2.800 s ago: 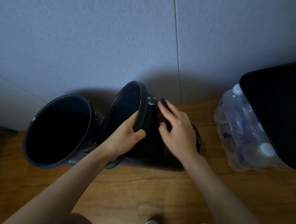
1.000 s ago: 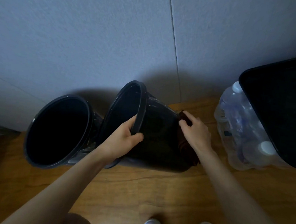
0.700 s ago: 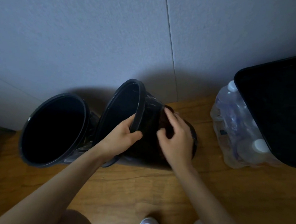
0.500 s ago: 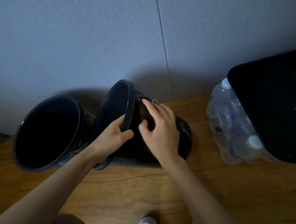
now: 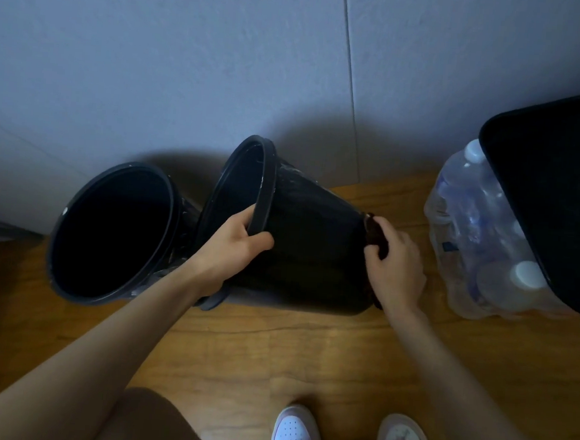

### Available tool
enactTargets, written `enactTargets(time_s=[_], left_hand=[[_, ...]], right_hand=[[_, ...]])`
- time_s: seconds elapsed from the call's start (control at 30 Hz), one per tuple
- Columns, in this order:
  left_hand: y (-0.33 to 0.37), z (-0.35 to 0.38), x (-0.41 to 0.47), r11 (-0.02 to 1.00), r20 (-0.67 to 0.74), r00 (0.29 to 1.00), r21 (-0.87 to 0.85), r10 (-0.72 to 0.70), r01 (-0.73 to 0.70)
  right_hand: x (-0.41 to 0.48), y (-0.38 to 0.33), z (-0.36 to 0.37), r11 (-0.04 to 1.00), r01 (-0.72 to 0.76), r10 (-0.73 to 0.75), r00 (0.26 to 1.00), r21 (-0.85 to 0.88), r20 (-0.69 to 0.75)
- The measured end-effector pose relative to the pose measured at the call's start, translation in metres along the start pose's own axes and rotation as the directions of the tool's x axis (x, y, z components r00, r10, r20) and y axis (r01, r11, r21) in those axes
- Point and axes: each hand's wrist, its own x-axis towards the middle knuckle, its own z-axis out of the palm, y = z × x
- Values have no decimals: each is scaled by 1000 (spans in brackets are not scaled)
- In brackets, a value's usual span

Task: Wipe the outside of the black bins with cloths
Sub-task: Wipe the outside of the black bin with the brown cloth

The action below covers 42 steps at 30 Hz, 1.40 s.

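Bin (image 5: 307, 241) lies tipped on the floor (image 5: 272, 349) by the wall so its side shows, left hand (image 5: 232, 246) clamped on its rim, right hand (image 5: 393, 265) closed on a dark cloth (image 5: 374, 233) at its base.

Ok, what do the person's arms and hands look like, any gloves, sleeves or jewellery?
Both arms are bare up to the frame edge: no sleeves in view. The left hand and right hand wear no gloves, and no rings, watch or bracelets show. Lower down, brown clothing covers a leg, and there are white shoes.
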Motion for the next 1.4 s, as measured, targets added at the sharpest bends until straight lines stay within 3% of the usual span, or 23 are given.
enactTargets(time_s=[0.17, 0.23, 0.3, 0.37, 0.47, 0.6, 0.77, 0.97, 1.03, 1.23, 1.4], left_hand=[[2, 3, 1, 1000, -2, 1000, 23, -19, 19], [2, 1, 1, 999, -24, 999, 23, -29, 30], [2, -2, 2, 998, -33, 999, 44, -33, 35], [0, -4, 1, 996, -43, 998, 75, -37, 40], [0, -4, 0, 998, -37, 999, 59, -36, 39], [0, -5, -1, 996, -24, 999, 77, -44, 46], [-1, -4, 1, 993, -77, 995, 93, -66, 73], [-2, -6, 1, 994, -59, 995, 74, -79, 84], [-1, -6, 2, 995, -73, 994, 50, -84, 88], [0, -4, 2, 997, -36, 998, 63, -49, 51], [4, 4, 3, 999, 25, 1000, 48, -13, 11]], right_hand=[[-25, -70, 9, 943, 322, -313, 944, 87, -102], [-18, -78, 11, 931, 359, -353, 931, 69, -89], [-2, -69, 10, 956, 290, -288, 957, 49, -40], [19, -44, 6, 993, 119, -119, 992, 1, 32], [37, 3, -1, 991, -83, 94, 989, -102, 111], [21, 27, -3, 982, -149, 161, 981, -111, 106], [-22, -23, 8, 997, 60, -61, 998, -41, -20], [-41, -86, 22, 934, 356, -355, 929, -14, -103], [-25, -81, 19, 948, 318, -318, 945, -11, -80], [21, -6, -1, 993, -52, 56, 998, -108, 36], [18, 35, -3, 976, -143, 150, 988, -162, 30]])
